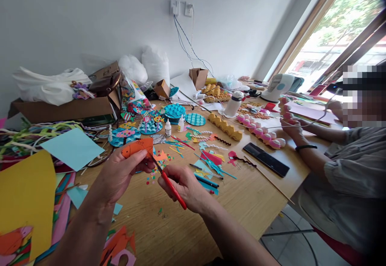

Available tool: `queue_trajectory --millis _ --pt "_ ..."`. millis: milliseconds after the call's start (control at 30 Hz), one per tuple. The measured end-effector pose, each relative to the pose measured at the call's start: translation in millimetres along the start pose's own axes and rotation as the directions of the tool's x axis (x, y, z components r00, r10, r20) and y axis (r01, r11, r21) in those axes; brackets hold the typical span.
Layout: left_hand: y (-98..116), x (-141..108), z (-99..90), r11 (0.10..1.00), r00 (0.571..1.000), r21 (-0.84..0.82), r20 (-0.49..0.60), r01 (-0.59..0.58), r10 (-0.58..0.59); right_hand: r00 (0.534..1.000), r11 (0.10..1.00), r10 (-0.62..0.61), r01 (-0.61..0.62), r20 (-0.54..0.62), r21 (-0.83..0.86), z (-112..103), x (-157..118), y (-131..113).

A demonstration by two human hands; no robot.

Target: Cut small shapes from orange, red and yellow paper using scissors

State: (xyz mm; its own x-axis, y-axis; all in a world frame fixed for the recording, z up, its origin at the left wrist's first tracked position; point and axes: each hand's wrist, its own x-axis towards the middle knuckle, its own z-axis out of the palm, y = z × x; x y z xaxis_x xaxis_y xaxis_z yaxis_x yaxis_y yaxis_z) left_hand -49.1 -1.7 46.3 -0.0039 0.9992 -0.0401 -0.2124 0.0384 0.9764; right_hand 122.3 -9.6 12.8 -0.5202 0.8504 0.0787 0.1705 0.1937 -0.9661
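My left hand (120,173) pinches a piece of orange paper (137,147) with drawn lines, held up above the wooden table (169,234). In my right hand (183,185) are red-handled scissors (173,187), their blades reaching the lower right edge of the orange paper. How far apart the blades stand is too small to tell. Orange paper scraps (116,246) lie below my left forearm, and small coloured dots are scattered behind the scissors.
A light blue sheet (72,148) and a yellow sheet (27,201) lie at left. Two glue bottles (168,128) stand mid-table, with blue egg-tray discs behind. A black phone (266,159) lies at right; beyond it, another person's hands hold a pink-and-white strip.
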Motion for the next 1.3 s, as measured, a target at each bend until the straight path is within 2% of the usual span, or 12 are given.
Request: queue_trajectory --millis 300,733,1300 --pt "-1 0 0.9 1.0 1.0 -0.003 0.007 -0.014 0.014 0.999 0.999 -0.009 0.008 -0.033 -0.035 1 1 4" --pt "-3 2 -0.3 1.0 1.0 0.022 0.017 -0.004 0.004 0.994 0.974 -0.079 0.061 -0.073 -0.217 -2 0 7" --pt "-3 0 -0.2 0.998 0.999 0.065 0.046 0.002 -0.005 0.995 0.978 -0.083 0.07 -0.06 -0.197 -2 0 13"
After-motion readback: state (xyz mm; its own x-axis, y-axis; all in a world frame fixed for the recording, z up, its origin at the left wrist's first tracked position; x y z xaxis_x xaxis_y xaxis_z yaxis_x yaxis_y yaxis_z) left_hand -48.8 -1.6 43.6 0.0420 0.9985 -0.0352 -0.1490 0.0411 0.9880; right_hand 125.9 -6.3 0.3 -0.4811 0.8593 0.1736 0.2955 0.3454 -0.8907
